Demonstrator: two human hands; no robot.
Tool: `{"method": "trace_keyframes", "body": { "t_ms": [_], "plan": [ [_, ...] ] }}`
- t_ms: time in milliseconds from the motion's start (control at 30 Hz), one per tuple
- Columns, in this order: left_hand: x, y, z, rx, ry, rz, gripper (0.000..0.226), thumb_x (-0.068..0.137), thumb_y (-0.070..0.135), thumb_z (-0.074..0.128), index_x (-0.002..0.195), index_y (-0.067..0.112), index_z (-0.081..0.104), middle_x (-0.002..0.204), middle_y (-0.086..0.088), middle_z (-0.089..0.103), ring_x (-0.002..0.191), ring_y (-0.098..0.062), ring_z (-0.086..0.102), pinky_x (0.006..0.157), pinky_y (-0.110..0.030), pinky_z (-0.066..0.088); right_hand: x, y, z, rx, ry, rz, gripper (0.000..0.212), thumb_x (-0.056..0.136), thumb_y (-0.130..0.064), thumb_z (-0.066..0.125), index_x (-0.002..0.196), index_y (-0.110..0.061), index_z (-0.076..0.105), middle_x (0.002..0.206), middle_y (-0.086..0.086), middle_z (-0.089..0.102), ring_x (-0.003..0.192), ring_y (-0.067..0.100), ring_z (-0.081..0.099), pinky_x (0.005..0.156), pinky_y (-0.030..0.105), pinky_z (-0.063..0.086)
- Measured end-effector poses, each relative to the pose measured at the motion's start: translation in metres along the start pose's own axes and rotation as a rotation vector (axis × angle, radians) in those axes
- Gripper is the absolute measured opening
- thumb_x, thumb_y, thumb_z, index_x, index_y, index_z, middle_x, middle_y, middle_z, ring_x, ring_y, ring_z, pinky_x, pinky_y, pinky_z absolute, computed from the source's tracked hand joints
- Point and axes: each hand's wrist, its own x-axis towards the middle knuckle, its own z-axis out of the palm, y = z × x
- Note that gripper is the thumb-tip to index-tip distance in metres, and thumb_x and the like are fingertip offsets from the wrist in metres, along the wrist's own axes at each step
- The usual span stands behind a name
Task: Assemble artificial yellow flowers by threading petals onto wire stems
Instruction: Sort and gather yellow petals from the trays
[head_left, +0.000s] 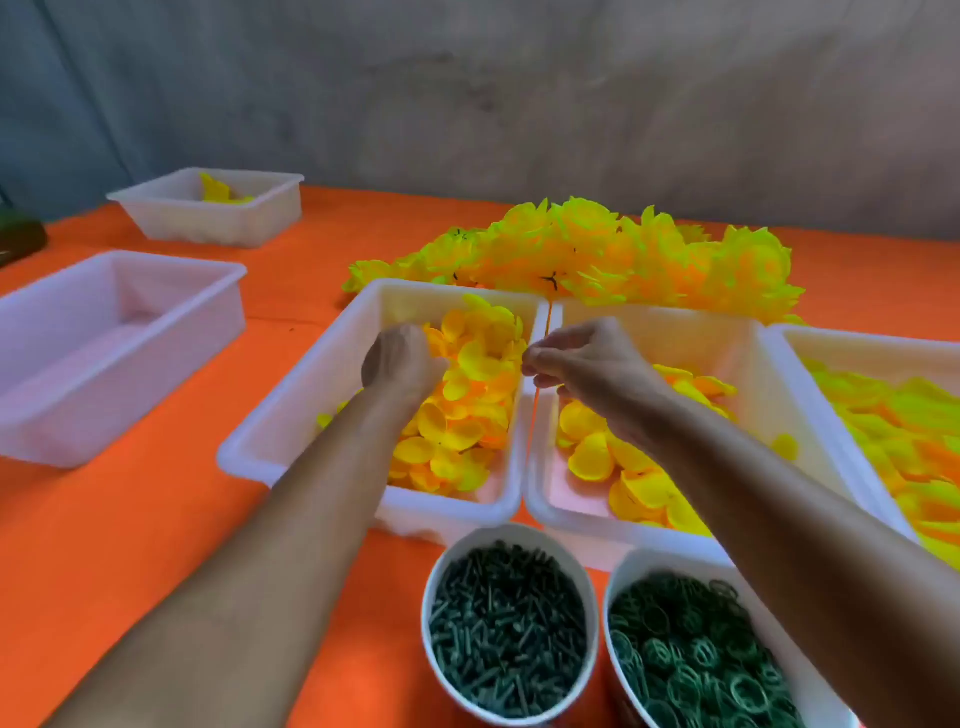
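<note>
Grip first: my left hand (402, 361) reaches down into the left petal bin (291, 410), fingers curled among the loose yellow petals (462, 410), though from behind the knuckles I cannot tell whether a petal is actually caught between them. My right hand (587, 366) hovers over the seam between that bin and the middle petal bin (727, 332), thumb and forefinger pinched together at the fingertips; a thin orange line hangs below the pinch, and I judge it to be a wire stem, but it sits right over the gap where the orange desk (130, 545) shows through, so I cannot be sure. Both forearms stretch forward from the near edge, the left angled rightward, the right angled leftward, so the hands nearly meet. As for progress, a long heap of finished flowers (597, 260) lies on the far side of the bins, so many are done. Plenty is left: all three bins, including the right petal bin (831, 348), hold petals, and the near cup of green pegs (506, 623) and cup of green rings (696, 660) are full. I judge this flower to be at its start.
</note>
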Motion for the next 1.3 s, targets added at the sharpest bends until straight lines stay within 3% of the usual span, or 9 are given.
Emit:
{"method": "trace_keyframes", "body": {
  "t_ms": [133,233,367,467,600,800,1033,1200,1300],
  "plan": [
    [0.000,-0.005,0.003,-0.005,-0.056,-0.032,0.055,0.081,0.036,0.071,0.125,0.007,0.054,0.127,-0.015,0.056,0.118,-0.033,0.051,0.091,-0.040,0.044,0.020,-0.002,0.021,-0.285,0.066,-0.133,0.013,0.084,-0.012,0.062,0.085,-0.009,0.074,0.079,0.009,0.068,0.078,0.020,0.060,0.063,0.024,0.039],
    [-0.004,-0.009,0.003,0.038,-0.162,-0.024,0.055,0.075,0.034,0.077,0.118,0.004,0.059,0.123,-0.015,0.060,0.114,-0.031,0.055,0.089,-0.039,0.046,0.025,-0.001,0.040,-0.492,0.024,-0.184,0.015,0.085,-0.015,0.059,0.087,-0.013,0.074,0.095,0.012,0.071,0.096,0.029,0.063,0.081,0.034,0.048],
    [-0.008,-0.014,0.000,0.042,-0.184,-0.018,0.061,0.071,0.030,0.082,0.121,0.004,0.058,0.125,-0.015,0.059,0.116,-0.031,0.054,0.095,-0.041,0.046,0.022,0.010,0.059,-0.846,-0.027,-0.258,0.016,0.085,-0.021,0.058,0.093,-0.020,0.073,0.099,0.004,0.071,0.097,0.026,0.062,0.090,0.034,0.031],
    [-0.009,-0.013,-0.002,0.025,-0.180,-0.007,0.052,0.072,0.029,0.081,0.115,0.006,0.062,0.121,-0.012,0.061,0.113,-0.030,0.056,0.092,-0.041,0.048,0.019,0.013,0.062,-0.930,-0.015,-0.280,0.015,0.082,-0.023,0.063,0.094,-0.020,0.072,0.097,0.003,0.071,0.097,0.025,0.061,0.095,0.034,0.025],
    [-0.009,-0.011,-0.004,0.008,-0.126,0.000,0.013,0.080,0.017,0.073,0.093,0.014,0.071,0.109,-0.009,0.067,0.103,-0.029,0.061,0.084,-0.039,0.052,0.018,0.011,0.061,-1.093,-0.102,-0.315,0.016,0.084,-0.029,0.061,0.090,-0.017,0.070,0.078,0.002,0.059,0.094,0.025,0.058,0.101,0.039,0.021],
    [-0.007,-0.012,0.002,-0.112,-0.071,0.009,0.008,0.084,0.015,0.067,0.090,0.012,0.071,0.105,-0.011,0.068,0.101,-0.030,0.061,0.082,-0.037,0.050,0.017,0.000,0.065,-1.236,-0.300,-0.323,0.030,0.080,-0.038,0.069,0.104,-0.020,0.067,0.083,0.000,0.056,0.099,0.023,0.058,0.108,0.050,0.015],
    [-0.003,-0.008,-0.001,-0.271,0.039,0.001,0.022,0.091,0.026,0.058,0.089,0.007,0.070,0.098,-0.016,0.069,0.096,-0.035,0.061,0.082,-0.039,0.050,0.020,0.007,0.064,-0.937,-0.167,-0.344,0.017,0.082,-0.030,0.067,0.093,-0.018,0.070,0.096,0.002,0.070,0.097,0.021,0.062,0.102,0.039,0.028],
    [-0.006,-0.001,-0.012,-0.885,0.152,-0.062,0.043,0.098,0.038,0.043,0.077,0.010,0.068,0.077,-0.008,0.067,0.070,-0.021,0.059,0.075,-0.035,0.049,0.026,0.002,0.047,-0.380,0.052,-0.210,0.016,0.081,-0.012,0.069,0.096,-0.012,0.073,0.100,0.010,0.071,0.099,0.026,0.063,0.082,0.033,0.045],
    [-0.016,0.005,-0.012,-1.008,0.049,0.060,0.034,0.090,0.042,0.057,0.071,0.014,0.064,0.077,-0.004,0.060,0.069,-0.016,0.053,0.064,-0.028,0.047,0.030,0.001,0.035,-0.157,0.184,-0.153,0.013,0.081,-0.009,0.069,0.093,-0.008,0.074,0.097,0.014,0.072,0.094,0.025,0.065,0.083,0.035,0.048]
  ]
}}
